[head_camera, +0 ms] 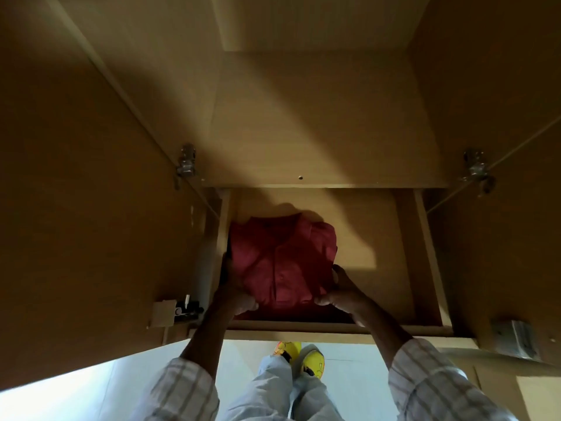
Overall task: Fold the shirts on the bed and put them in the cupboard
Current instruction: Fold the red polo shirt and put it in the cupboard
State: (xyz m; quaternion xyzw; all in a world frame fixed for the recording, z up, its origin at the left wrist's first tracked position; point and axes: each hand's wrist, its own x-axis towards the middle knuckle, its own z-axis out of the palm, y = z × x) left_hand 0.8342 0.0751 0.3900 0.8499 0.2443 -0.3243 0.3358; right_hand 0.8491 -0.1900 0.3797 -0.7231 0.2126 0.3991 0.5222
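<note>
While the folded red shirt [282, 262] lies in the cupboard [406, 253], left hand [235, 294] and right hand [340, 291] grip its near corners

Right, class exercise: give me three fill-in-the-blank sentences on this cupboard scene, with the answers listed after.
1. The folded shirt is coloured ____.
2. The left hand and the right hand grip the shirt's ____ edge, one at each corner.
3. The shirt lies on a shelf of the wooden cupboard, towards its ____ side.

Missing words: red; near; left
</note>
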